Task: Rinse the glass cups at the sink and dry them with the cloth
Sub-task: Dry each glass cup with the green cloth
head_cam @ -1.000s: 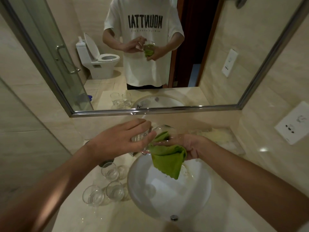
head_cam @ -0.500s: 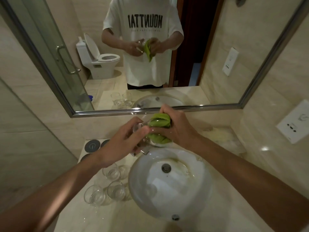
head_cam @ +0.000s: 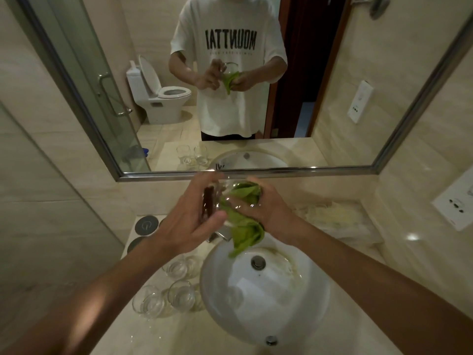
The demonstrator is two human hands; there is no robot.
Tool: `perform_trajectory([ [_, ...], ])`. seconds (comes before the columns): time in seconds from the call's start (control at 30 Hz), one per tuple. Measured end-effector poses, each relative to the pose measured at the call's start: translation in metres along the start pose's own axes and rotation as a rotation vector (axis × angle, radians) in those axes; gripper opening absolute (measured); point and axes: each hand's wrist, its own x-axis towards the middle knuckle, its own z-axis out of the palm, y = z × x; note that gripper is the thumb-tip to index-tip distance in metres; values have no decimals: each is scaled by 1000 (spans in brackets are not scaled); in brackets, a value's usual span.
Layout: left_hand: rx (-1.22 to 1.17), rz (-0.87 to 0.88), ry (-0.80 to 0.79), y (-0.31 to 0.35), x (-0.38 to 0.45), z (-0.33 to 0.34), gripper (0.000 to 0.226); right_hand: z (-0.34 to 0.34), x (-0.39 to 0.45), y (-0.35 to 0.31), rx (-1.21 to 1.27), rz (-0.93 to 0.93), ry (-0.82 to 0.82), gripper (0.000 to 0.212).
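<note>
Above the back of the white sink (head_cam: 314, 311), my left hand (head_cam: 186, 224) grips a clear glass cup (head_cam: 231, 201) by its side. Stuffed into the cup is a green cloth (head_cam: 245, 226), its loose end hanging toward the basin. My right hand (head_cam: 266, 208) holds the cloth against the cup from the right. On the counter left of the sink stand three more glass cups, upright: one (head_cam: 179, 269) nearer the wall and two (head_cam: 148, 302) (head_cam: 181, 294) nearer me.
A chrome tap (head_cam: 220, 234) pokes out just under my hands. Two dark round pads (head_cam: 146, 225) lie at the counter's back left. Crumpled white material (head_cam: 330, 216) sits on the counter at the right. The mirror (head_cam: 332, 98) rises behind the sink, and a wall socket (head_cam: 458, 203) is at the right.
The cloth was bunched on top of the cup under my right hand; now it sits inside the cup with its end hanging down. Both hands have shifted slightly.
</note>
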Motion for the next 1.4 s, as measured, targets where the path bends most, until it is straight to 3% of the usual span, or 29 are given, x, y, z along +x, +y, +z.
perform_trajectory([
  [0.1, -35, 64, 185, 7, 5, 11, 31, 4, 0, -1, 28, 20, -67, 31],
  [0.17, -146, -58, 270, 15, 7, 16, 16, 7, 2, -1, -66, -82, 5, 31],
  [0.27, -336, -366, 256, 25, 13, 16, 24, 0, 5, -5, -234, -219, 50, 34],
  [0.37, -485, -895, 79, 35, 26, 9, 39, -13, 8, -12, -559, -478, -9, 27],
  [0.43, -577, -1191, -136, 38, 30, 4, 47, -17, 12, -16, -913, -882, -30, 25],
  [0.5, -619, -1303, -294, 35, 29, 1, 55, -17, 17, -20, -1246, -1285, -42, 21],
  [0.6, -609, -1345, -416, 30, 26, -1, 63, -11, 15, -24, -1383, -1501, -66, 20],
  [0.73, -602, -1382, -304, 30, 22, 2, 68, -4, 8, -15, -1430, -1280, -12, 25],
  [0.8, -574, -1382, -180, 31, 21, 6, 65, -3, 6, -14, -1273, -953, -59, 31],
  [0.87, -581, -1320, -43, 36, 23, 11, 56, -5, 8, -14, -933, -477, -84, 25],
  [0.93, -541, -1093, 120, 36, 22, 18, 48, -5, 10, -12, -513, -82, -96, 19],
  [1.0, -375, -678, 258, 31, 18, 26, 40, -4, 5, -11, -31, 229, -184, 22],
  [1.03, -280, -458, 283, 26, 16, 26, 36, -2, 0, -13, 188, 399, -237, 21],
  [1.1, -113, -154, 225, 13, 11, 26, 34, -2, -7, -12, 382, 633, -316, 23],
  [1.17, 37, -66, 107, 1, 9, 24, 31, -8, -9, -6, 368, 669, -322, 22],
  [1.27, 203, -65, -123, -9, 8, 20, 35, -24, -2, 4, 242, 572, -205, 23],
  [1.33, 402, -7, -204, -15, 8, 18, 46, -36, 0, 11, 23, 500, -115, 29],
  [1.4, 575, 41, -258, -12, 14, 20, 66, -47, 0, 17, -262, 438, -89, 20],
])
